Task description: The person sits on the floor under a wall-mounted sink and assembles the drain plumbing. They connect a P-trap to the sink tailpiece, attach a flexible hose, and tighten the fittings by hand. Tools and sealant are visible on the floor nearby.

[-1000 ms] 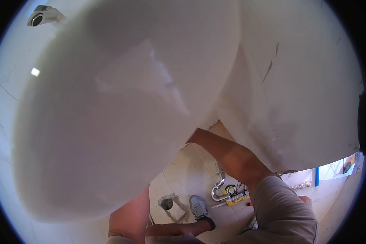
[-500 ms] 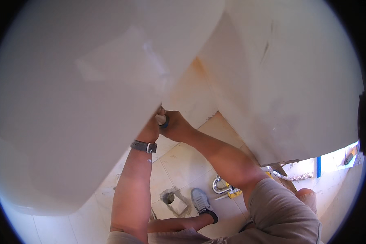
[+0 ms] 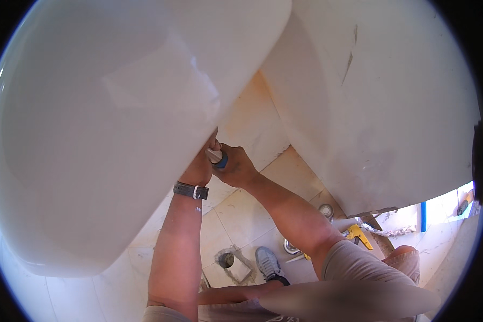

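As seen in the head view: pale cylindrical piece with blue band (image 3: 216,156), one, held between both hands, just beside the lower right edge of a large white glossy fixture (image 3: 102,161). Right hand (image 3: 237,165), one, curled, fingers wrapped around the blue-banded end. Left hand (image 3: 198,167), one, close against the piece, partly hidden behind the fixture; impossible to tell whether pinching or merely steadying, most fingers being out of sight. Dark wrist strap (image 3: 190,191), pale-edged loop, worn on left wrist. Pale upright panel (image 3: 392,118), at right, dark scratches above, chipped along lower edge. Tiled floor (image 3: 241,212), beneath the hands. Round hole (image 3: 226,260), set in the floor, ringed by rough patching. Grey shoe (image 3: 266,261), one, just beside the hole. Yellow tool (image 3: 359,236), beyond the right forearm, near the panel's lower corner. Round metal fitting (image 3: 326,210), near the same forearm. Blue tube (image 3: 423,217), upright in view, far right. Blurred elongated shape (image 3: 354,300), lower edge, kind unclear.
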Action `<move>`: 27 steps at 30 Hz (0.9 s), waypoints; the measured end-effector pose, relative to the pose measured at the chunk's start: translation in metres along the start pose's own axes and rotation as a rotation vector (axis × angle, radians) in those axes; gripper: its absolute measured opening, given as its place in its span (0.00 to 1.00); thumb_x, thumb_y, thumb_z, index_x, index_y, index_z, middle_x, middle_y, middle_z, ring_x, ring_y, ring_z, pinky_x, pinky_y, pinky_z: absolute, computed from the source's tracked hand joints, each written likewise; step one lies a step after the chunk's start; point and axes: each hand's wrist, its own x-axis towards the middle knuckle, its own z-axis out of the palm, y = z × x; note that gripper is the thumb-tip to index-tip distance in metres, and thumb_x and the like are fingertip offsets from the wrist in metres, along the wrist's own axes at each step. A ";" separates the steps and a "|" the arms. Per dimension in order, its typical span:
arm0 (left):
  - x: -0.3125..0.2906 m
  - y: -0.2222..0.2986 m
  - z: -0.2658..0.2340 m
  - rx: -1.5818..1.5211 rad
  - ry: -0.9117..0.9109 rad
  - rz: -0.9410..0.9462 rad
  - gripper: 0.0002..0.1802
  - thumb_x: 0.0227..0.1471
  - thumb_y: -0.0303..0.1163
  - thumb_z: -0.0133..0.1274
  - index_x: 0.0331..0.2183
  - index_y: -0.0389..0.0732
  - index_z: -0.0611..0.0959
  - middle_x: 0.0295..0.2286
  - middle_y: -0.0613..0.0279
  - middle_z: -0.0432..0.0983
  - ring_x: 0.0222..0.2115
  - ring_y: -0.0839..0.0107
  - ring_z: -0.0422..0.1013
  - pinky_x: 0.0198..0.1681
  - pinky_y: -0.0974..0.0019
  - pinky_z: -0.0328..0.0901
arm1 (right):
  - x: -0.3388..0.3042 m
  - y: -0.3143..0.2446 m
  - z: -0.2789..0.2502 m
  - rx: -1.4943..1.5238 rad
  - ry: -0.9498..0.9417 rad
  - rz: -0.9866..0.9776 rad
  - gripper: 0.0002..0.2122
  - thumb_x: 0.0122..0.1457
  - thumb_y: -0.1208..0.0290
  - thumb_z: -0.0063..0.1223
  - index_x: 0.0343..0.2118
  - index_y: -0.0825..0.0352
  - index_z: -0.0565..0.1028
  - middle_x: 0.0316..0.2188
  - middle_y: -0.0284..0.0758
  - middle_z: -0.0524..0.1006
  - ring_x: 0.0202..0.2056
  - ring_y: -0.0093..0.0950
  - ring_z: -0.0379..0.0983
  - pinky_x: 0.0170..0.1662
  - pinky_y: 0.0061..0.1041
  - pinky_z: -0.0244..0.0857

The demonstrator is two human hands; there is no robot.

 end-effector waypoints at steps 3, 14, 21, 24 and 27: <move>-0.001 0.000 0.001 0.026 -0.002 0.013 0.09 0.57 0.18 0.56 0.26 0.36 0.75 0.28 0.64 0.69 0.25 0.69 0.70 0.31 0.61 0.68 | 0.009 0.002 -0.014 0.135 -0.283 0.150 0.14 0.50 0.66 0.67 0.35 0.70 0.79 0.26 0.43 0.82 0.30 0.39 0.81 0.40 0.34 0.74; -0.004 -0.006 0.005 0.109 0.072 0.088 0.09 0.56 0.19 0.56 0.26 0.37 0.75 0.27 0.64 0.69 0.23 0.70 0.69 0.28 0.61 0.68 | 0.002 -0.003 -0.015 0.132 -0.302 0.261 0.09 0.54 0.70 0.61 0.32 0.71 0.78 0.25 0.39 0.81 0.28 0.30 0.76 0.37 0.34 0.70; -0.006 0.004 0.016 0.037 0.104 0.038 0.09 0.56 0.23 0.58 0.26 0.39 0.74 0.21 0.64 0.68 0.21 0.70 0.69 0.28 0.63 0.66 | -0.001 0.003 -0.009 0.063 -0.228 0.263 0.12 0.60 0.64 0.62 0.33 0.70 0.78 0.27 0.38 0.82 0.30 0.26 0.76 0.38 0.31 0.70; -0.007 0.005 0.017 0.085 0.113 0.033 0.09 0.56 0.23 0.58 0.26 0.39 0.75 0.21 0.64 0.69 0.22 0.70 0.70 0.28 0.63 0.66 | -0.003 0.001 -0.007 0.032 -0.198 0.264 0.11 0.59 0.65 0.63 0.33 0.70 0.79 0.27 0.38 0.82 0.30 0.28 0.77 0.38 0.32 0.70; -0.007 0.008 0.015 0.134 0.066 0.057 0.08 0.56 0.24 0.58 0.27 0.39 0.75 0.22 0.63 0.70 0.23 0.69 0.72 0.29 0.63 0.67 | -0.005 -0.002 -0.007 0.012 -0.158 0.210 0.10 0.58 0.67 0.62 0.33 0.69 0.78 0.27 0.39 0.81 0.30 0.27 0.76 0.37 0.32 0.70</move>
